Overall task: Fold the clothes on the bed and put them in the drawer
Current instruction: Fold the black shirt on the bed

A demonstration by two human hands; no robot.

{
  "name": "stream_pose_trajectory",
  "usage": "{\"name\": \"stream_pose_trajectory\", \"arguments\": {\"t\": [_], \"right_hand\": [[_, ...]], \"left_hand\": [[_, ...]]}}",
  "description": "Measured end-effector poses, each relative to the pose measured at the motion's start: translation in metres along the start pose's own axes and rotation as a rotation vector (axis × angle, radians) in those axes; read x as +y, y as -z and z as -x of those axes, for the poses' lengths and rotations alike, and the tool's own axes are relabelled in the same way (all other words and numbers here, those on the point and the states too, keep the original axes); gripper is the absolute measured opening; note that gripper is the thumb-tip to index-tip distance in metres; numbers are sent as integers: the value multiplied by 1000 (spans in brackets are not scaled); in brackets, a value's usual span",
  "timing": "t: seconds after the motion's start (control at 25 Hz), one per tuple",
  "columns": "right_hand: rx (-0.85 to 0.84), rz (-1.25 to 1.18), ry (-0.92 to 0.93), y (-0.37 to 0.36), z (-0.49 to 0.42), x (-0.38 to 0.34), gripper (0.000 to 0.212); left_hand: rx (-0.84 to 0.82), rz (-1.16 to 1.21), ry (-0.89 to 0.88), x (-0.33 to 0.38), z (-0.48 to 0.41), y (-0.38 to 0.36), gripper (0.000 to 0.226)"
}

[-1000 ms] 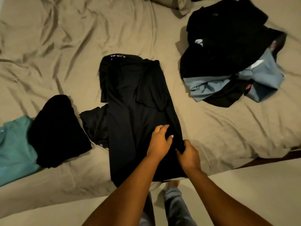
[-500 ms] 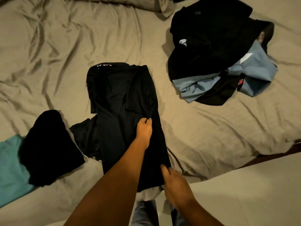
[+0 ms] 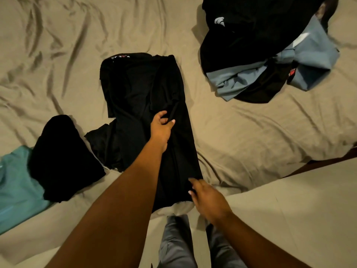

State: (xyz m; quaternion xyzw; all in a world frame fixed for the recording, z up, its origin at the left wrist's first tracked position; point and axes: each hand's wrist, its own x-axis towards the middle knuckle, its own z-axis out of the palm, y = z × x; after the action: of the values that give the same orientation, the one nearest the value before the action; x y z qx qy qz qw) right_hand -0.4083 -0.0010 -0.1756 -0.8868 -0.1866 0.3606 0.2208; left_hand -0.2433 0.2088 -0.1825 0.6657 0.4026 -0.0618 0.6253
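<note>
long black cloth garment (image 3: 143, 89) lies lengthwise on the wrinkled tan bed (image 3: 251, 136), by the near edge. my left hand (image 3: 162, 126) pinches a fold midway along it, fingers curled. my right hand (image 3: 206, 196) pinches its near right hem. folded black bundle (image 3: 61, 157) and teal shirt (image 3: 15, 186) at left; heap of black and blue clothes (image 3: 251, 45) far right.

Both forearms (image 3: 119, 200) are bare; grey trousers (image 3: 176, 242) cover the legs
</note>
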Motion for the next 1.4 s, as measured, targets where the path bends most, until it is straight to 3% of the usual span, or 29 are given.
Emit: {"name": "stream_pose_trajectory", "arguments": {"t": [0.12,0.24,0.32,0.44,0.52,0.6,0.72,0.88,1.04,1.12,1.24,1.32,1.4], "right_hand": [[214,-165,-124,12,-25,10,39],[186,-179,-282,24,-40,11,28],[186,-165,-358,20,-40,8,28],[197,-259,-468,4,-35,4,39],[166,-259,-535,0,-36,1,40],[114,-245,-542,1,-36,0,37],[96,-424,-569,2,-33,-3,33],[25,-639,-573,-2,-23,-4,28],[-2,-838,-559,13,-14,-14,24],[-79,-757,-506,21,-9,-17,33],[-244,-688,-529,51,-13,-24,25],[-261,-1019,-636,85,-28,-30,28],[-143,-1391,-716,115,-52,-35,17]], "left_hand": [[-20,-239,-151,-11,18,5,54],[1,-500,-405,-38,59,15,43],[112,-588,-466,-74,95,40,28],[452,-620,-172,-142,138,88,40],[495,-578,69,-168,151,109,59],[447,-499,130,-174,152,119,55],[431,-414,149,-169,151,131,25],[399,-221,293,-161,154,140,32],[180,-289,348,-156,152,151,31],[71,-275,349,-141,163,159,28],[-99,90,506,-104,169,173,24],[-168,286,520,-78,147,181,27],[-148,424,486,-55,114,183,33]]}}
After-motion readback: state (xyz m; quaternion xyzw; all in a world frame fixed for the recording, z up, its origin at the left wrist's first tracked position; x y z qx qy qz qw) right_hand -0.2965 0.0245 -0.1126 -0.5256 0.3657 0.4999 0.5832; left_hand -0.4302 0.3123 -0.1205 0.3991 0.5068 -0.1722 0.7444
